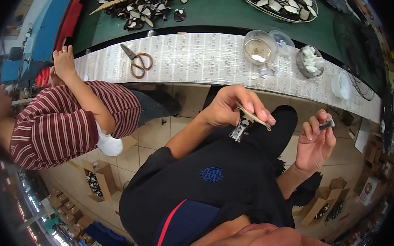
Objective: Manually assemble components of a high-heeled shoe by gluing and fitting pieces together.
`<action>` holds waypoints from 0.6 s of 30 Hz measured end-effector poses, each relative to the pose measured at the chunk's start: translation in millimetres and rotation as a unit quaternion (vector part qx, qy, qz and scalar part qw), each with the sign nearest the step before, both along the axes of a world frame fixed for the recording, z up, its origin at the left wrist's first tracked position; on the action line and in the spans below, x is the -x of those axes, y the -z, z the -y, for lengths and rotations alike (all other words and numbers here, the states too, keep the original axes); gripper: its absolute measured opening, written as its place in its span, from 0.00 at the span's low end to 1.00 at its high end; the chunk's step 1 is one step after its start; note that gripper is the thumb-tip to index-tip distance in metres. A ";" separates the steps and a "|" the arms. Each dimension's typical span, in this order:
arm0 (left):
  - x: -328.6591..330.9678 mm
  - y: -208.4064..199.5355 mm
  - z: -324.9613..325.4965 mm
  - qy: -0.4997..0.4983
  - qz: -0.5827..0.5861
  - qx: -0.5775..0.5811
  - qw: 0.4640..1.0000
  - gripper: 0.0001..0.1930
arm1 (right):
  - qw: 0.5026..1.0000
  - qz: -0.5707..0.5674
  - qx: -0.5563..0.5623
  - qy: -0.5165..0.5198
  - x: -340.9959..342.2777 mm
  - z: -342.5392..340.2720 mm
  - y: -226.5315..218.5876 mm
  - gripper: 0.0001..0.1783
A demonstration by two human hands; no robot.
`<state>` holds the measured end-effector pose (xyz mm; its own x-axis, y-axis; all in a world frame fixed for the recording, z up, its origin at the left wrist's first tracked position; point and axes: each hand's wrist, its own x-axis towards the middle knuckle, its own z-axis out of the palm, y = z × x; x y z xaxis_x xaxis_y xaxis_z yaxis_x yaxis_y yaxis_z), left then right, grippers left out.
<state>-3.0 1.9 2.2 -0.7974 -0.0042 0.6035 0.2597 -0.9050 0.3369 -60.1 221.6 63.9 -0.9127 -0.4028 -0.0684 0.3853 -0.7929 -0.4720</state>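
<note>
My left hand (pixel 234 105) is closed on a small clip-like piece (pixel 241 128), with a flat cream face and a dark, shiny toothed-looking underside. It is held above my lap, just off the table edge. Farther right, my right hand (pixel 313 145) is raised and pinches a small wad (pixel 328 122), white with a dark patch, apart from the piece. On the table ahead stand a clear round tub (pixel 260 47) with a little liquid and a bowl of white cotton-like wads (pixel 311 61). Scissors (pixel 137 61) with bronze-coloured handles lie farther left.
On the green surface lie a heap of similar black-and-cream pieces (pixel 147 9) and a round tray (pixel 314 14) filled with more. An empty-looking clear cup (pixel 342 86) stands right. A co-worker in a striped shirt (pixel 66 122) sits left. Cardboard boxes (pixel 102 180) stand on the floor.
</note>
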 end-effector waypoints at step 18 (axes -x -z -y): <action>-9.8 -17.0 -6.4 -0.072 0.277 0.224 0.931 0.17 | 0.794 -0.417 -0.390 0.206 -19.4 16.5 -6.1 0.09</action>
<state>6.8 8.2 19.2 -0.9977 0.0183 0.0657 0.0409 -0.6103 0.7911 -40.7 205.2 70.0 -0.8148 -0.1905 0.5476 -0.5363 -0.1111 -0.8367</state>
